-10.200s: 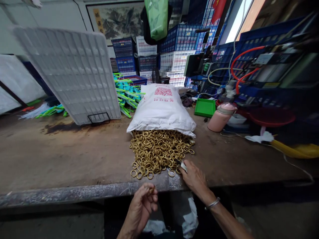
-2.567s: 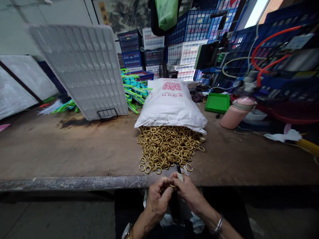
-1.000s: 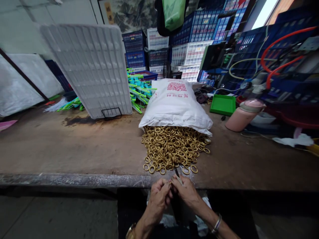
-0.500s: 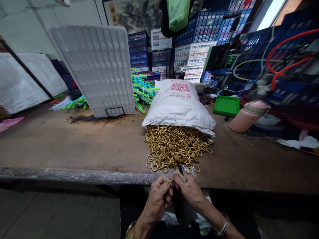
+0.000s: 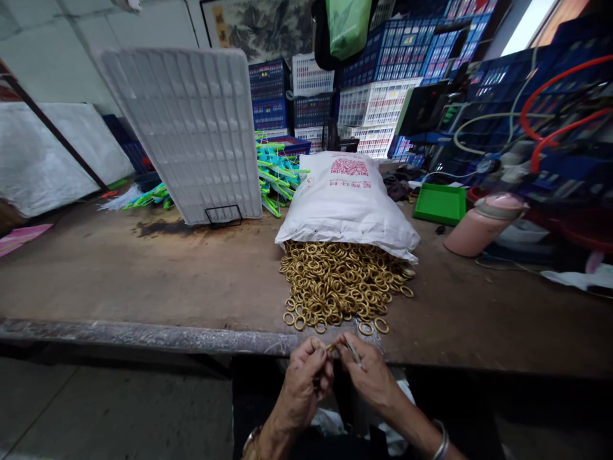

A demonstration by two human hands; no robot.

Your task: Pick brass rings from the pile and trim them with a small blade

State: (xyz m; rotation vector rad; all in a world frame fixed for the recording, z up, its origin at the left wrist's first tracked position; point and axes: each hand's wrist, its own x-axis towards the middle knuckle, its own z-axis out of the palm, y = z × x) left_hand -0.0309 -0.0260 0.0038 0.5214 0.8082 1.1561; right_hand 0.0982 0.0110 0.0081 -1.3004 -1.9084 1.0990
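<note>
Head view: before the plump white red-printed sack [image 5: 347,207], the left hand [image 5: 305,378] pinches a small gold-coloured ring [image 5: 330,347], the right hand [image 5: 370,374] grips a slim grey tool [image 5: 353,350]; a gold-coloured ring heap [image 5: 338,284] touches the sack.

Workshop with stacked crates [image 5: 378,102], bulk rings [image 5: 338,287]

A red QR code [image 5: 353,164] is printed on the white sack [image 5: 347,214] at the middle of the workbench [image 5: 201,275], with a line of red Chinese characters [image 5: 350,184] set beneath it, too small to be read with certainty. Dark, blurred Chinese characters are also borne by a yellowish strip [image 5: 221,25] at the left of the framed landscape picture [image 5: 268,29] on the wall, while a small yellow label [image 5: 408,39], its wording illegible, is carried by a stacked blue crate [image 5: 383,57].
</note>
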